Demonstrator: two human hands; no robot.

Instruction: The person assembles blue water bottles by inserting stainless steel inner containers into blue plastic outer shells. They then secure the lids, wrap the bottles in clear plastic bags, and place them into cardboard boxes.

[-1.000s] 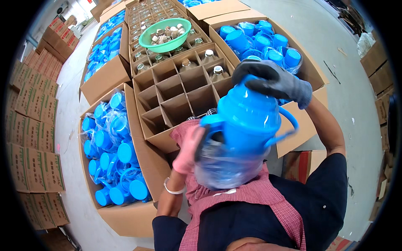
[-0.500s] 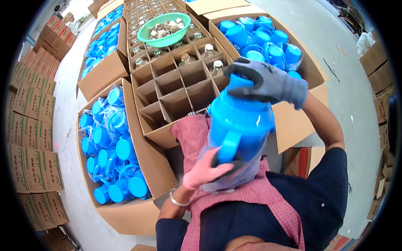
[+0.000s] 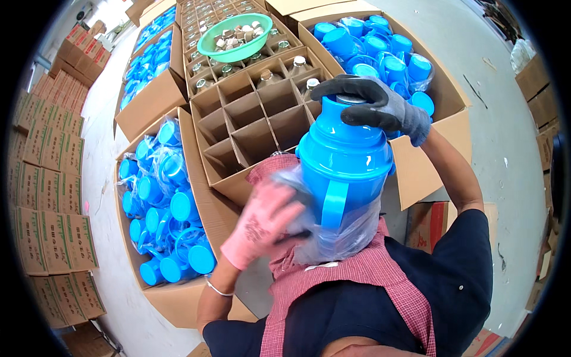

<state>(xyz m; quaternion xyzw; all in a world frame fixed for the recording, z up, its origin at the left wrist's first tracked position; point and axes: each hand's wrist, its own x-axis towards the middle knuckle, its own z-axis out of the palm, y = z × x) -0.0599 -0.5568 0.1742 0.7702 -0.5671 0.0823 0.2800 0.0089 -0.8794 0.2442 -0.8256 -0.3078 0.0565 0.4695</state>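
A blue plastic thermos flask (image 3: 348,154) stands upright against my apron, its handle facing me. Clear plastic bag film (image 3: 339,244) wraps its lower part. My right hand (image 3: 375,107), in a grey glove with dark palm, is closed round the narrow top of the flask; a silvery round piece shows between thumb and fingers. At the flask's left side is my left hand (image 3: 262,223) in a pink glove, beside the loose film. Its fingers are smeared by motion, so their grip is unclear.
A divided carton (image 3: 244,128) ahead holds glass bottles in some far cells. On it sits a green basin (image 3: 235,53) of small stoppers. Cartons of blue flask shells (image 3: 172,268) stand left and right (image 3: 392,68). Stacked boxes (image 3: 53,232) line the left.
My left hand has moved off the flask's handle, down and to the left. My right hand has shifted slightly on the flask's top, showing the silvery piece. The film hangs looser.
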